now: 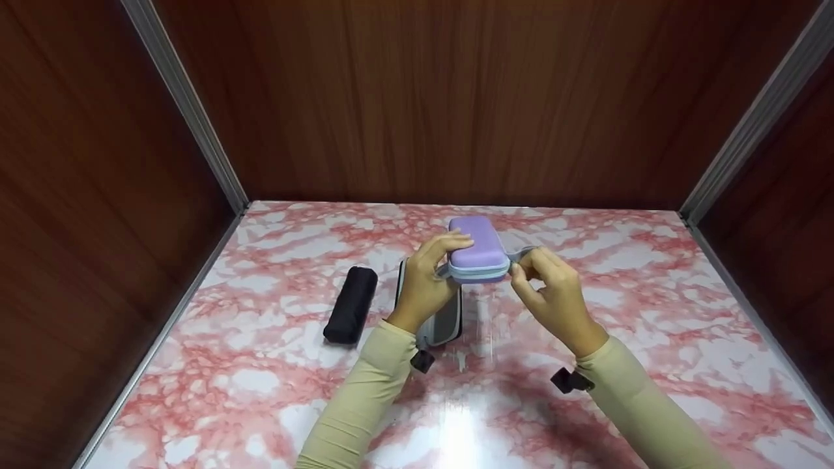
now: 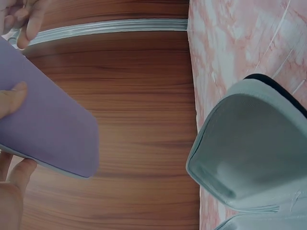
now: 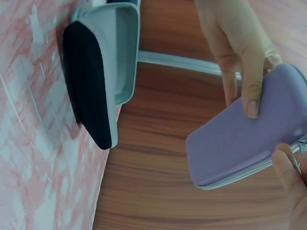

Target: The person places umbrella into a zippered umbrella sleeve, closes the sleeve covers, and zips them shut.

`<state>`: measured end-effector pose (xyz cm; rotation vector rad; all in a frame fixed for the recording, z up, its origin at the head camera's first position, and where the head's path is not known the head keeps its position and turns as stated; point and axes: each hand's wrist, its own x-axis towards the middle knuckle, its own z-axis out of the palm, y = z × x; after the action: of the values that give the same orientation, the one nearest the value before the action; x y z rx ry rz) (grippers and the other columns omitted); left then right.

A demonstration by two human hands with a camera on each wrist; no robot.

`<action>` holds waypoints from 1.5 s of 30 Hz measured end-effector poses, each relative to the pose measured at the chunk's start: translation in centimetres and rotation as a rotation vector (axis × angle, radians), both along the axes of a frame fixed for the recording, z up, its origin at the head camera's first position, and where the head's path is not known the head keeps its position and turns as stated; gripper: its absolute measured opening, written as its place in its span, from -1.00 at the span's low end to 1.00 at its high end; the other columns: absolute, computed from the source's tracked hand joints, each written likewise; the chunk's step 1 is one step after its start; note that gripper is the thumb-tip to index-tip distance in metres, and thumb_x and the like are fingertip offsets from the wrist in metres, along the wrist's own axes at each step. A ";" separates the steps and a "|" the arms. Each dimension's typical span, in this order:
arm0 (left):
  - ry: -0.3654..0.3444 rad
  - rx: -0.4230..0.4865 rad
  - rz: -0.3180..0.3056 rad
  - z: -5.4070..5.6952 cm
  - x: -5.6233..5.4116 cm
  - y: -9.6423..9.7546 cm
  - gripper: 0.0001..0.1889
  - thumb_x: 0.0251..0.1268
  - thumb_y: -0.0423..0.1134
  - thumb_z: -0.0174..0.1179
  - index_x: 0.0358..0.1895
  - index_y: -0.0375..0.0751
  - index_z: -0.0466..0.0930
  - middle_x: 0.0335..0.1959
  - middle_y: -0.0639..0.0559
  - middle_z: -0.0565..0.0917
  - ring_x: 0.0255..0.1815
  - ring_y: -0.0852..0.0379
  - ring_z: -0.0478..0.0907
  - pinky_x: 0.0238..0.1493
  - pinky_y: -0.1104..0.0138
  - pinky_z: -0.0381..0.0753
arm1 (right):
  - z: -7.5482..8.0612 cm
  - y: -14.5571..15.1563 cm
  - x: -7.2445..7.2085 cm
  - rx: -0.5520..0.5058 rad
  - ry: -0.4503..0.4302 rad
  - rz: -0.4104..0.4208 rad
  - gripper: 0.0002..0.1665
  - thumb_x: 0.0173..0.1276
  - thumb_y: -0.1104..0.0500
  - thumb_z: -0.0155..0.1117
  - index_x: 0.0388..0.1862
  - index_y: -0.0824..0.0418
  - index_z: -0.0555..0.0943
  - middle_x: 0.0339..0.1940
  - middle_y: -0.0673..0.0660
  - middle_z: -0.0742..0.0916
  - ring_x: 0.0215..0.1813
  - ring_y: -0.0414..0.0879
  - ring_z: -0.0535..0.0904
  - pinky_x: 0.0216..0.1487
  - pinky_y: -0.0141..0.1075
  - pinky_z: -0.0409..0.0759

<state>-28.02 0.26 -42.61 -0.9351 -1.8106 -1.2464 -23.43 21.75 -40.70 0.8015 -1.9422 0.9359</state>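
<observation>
A purple hard-shell zip case (image 1: 479,244) with a pale blue zipper band is held up over the table. My left hand (image 1: 427,277) grips its left side, thumb on the lid and fingers underneath, as the left wrist view shows. At the near right corner my right hand (image 1: 550,283) pinches a grey strap (image 1: 520,254) beside the zipper; its fingertips (image 3: 283,155) sit right at the zippered edge. The zipper looks closed along the sides that show. Below my left hand stands an opened case (image 2: 254,143), black outside and grey inside, partly hidden by the hand in the head view.
A black oblong pouch (image 1: 352,305) lies left of the opened case. The table (image 1: 260,391) has a red and white marbled top. Brown wood-grain panels (image 1: 443,104) close it in at the back and both sides, with metal strips (image 1: 189,98) at the corners.
</observation>
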 end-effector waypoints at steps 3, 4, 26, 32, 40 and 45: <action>0.005 -0.013 0.001 0.1 0.1 -0.1 -0.52 -0.03 -0.55 0.39 0.03 -0.11 0.67 0.08 0.02 0.68 0.26 0.12 0.53 0.29 0.23 0.46 | -0.1 0.2 -0.1 0.011 -0.017 0.015 -0.84 0.26 0.39 0.22 -0.48 0.24 0.48 -0.48 0.03 0.56 -0.41 -0.19 0.48 -0.29 -0.54 0.48; 0.008 -0.017 0.002 0.1 0.1 -0.1 -0.52 -0.02 -0.56 0.38 0.03 -0.10 0.67 0.08 0.02 0.68 0.26 0.13 0.53 0.29 0.23 0.46 | -0.1 0.3 -0.1 0.014 -0.025 0.023 -0.84 0.26 0.40 0.22 -0.48 0.24 0.48 -0.48 0.03 0.57 -0.40 -0.19 0.48 -0.28 -0.54 0.49; 0.101 -0.099 -0.013 0.3 0.4 -0.9 -0.53 -0.09 -0.61 0.40 -0.06 -0.11 0.68 0.04 0.00 0.69 0.26 0.02 0.52 0.31 0.22 0.44 | 0.8 1.2 0.8 0.194 -0.156 -0.025 -0.88 0.33 0.33 0.31 -0.38 0.17 0.57 -0.43 -0.04 0.61 -0.41 -0.23 0.50 -0.41 -0.42 0.54; 0.102 -0.143 -0.054 0.0 0.5 -1.0 -0.45 -0.14 -0.72 0.30 -0.04 -0.12 0.67 0.06 -0.04 0.67 0.27 -0.01 0.52 0.32 0.22 0.42 | 0.8 1.7 0.9 0.190 -0.136 -0.224 -0.92 0.34 0.19 0.31 -0.37 0.12 0.61 -0.49 -0.06 0.58 -0.53 -0.26 0.31 -0.56 -0.32 0.29; 0.104 -0.174 -0.059 -0.4 0.3 -1.0 -0.43 -0.14 -0.72 0.28 -0.01 -0.13 0.67 0.08 -0.04 0.66 0.28 0.00 0.50 0.34 0.22 0.39 | 0.9 2.2 0.2 0.068 -0.253 -0.263 -0.87 0.29 0.26 0.37 -0.42 0.09 0.61 -0.63 -0.09 0.46 -0.58 -0.21 0.29 -0.56 -0.33 0.21; 0.119 -0.192 -0.085 -0.6 0.3 -0.8 -0.47 -0.09 -0.70 0.30 -0.01 -0.14 0.67 0.08 -0.05 0.66 0.28 -0.02 0.51 0.36 0.18 0.38 | 1.2 2.5 -0.2 -0.057 -0.537 -0.179 -0.89 0.41 0.18 0.30 -0.34 0.17 0.62 -0.54 0.02 0.59 -0.46 -0.06 0.46 -0.44 -0.37 0.35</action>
<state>-27.73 -0.57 -43.23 -1.1785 -1.8354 -1.0558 -23.66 24.24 -39.54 0.3514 -2.3821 1.1730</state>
